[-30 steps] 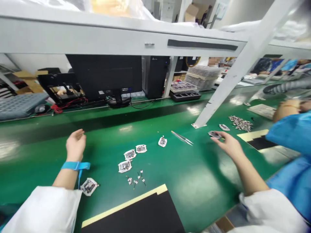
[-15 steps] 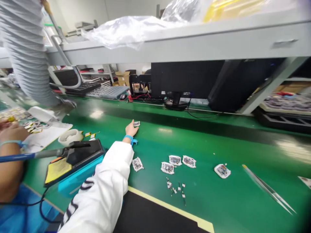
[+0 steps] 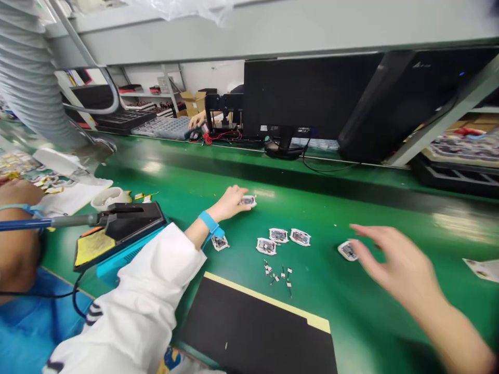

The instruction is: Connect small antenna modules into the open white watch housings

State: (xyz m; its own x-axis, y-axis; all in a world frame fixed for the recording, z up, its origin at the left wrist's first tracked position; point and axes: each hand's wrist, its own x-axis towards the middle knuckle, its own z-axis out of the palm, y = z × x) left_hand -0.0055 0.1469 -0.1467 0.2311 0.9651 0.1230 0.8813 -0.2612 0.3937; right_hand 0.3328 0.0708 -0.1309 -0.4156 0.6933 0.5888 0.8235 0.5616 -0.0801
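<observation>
My left hand (image 3: pixel 231 202), with a blue wrist strap, grips a small white-framed circuit module (image 3: pixel 249 200) between thumb and fingers above the green bench. Below its wrist, partly covered by the strap, lies another module (image 3: pixel 220 242). Three more modules, among them a right-hand one (image 3: pixel 300 237), are grouped at the middle. In front of them are scattered several tiny connector pieces (image 3: pixel 276 278) with short dark leads. My right hand (image 3: pixel 393 259) is over the bench at right, thumb and fingers apart, beside a single module (image 3: pixel 346 251) that the thumb partly overlaps.
A soldering iron (image 3: pixel 74 221) rests in its holder with a yellow sponge (image 3: pixel 94 246) at left. A black mat (image 3: pixel 257 327) lies at the front edge. Behind stand a monitor (image 3: pixel 304 98) and a fume duct (image 3: pixel 35 78). A co-worker's arm (image 3: pixel 19 234) is at far left.
My left hand has moved right, with the module in its fingers. My right hand has come into view from the right, where tweezers lay; they no longer show. The view has tilted down.
</observation>
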